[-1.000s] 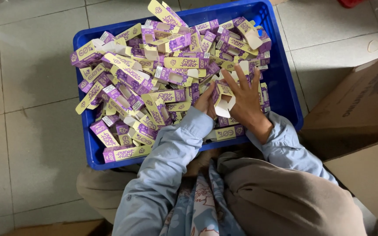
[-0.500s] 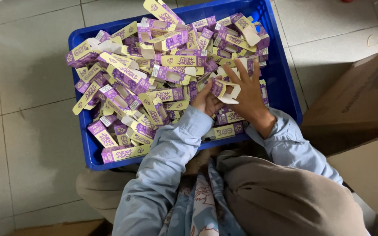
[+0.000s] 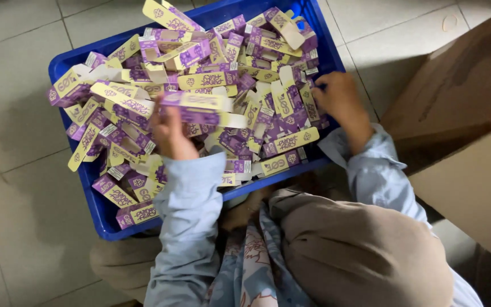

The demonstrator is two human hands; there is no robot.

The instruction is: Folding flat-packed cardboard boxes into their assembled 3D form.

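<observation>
holding a folded purple and yellow carton (image 3: 197,109) up over the pile with my left hand (image 3: 169,132), fingers clamped on its left end so it sticks out flat to the right, a bit above the rest. it's one of the long skinny flat-packed ones, purple with a pale yellow panel and a white flap at the far end.

my right hand (image 3: 339,101) is over at the right side of the blue plastic crate (image 3: 78,57), down in the heap near the crate wall. fingers are curled into the loose cartons there, touching them, but i honestly can't tell if they're pinched on one or just resting, the tips are buried.

the crate is stuffed with a jumble of the same flat cartons (image 3: 245,85), lying every which way, a few poking up over the far rim at the top. it sits on a pale tiled floor (image 3: 18,125), right in front of my knees.

both my sleeves are light blue, and there's a tan cloth (image 3: 365,250) draped over my lap with a patterned bit of fabric beside it. off to my right, just beside the crate, is a big brown cardboard box (image 3: 461,96), its flap tilted, with a paler cardboard panel (image 3: 478,187) below it.
</observation>
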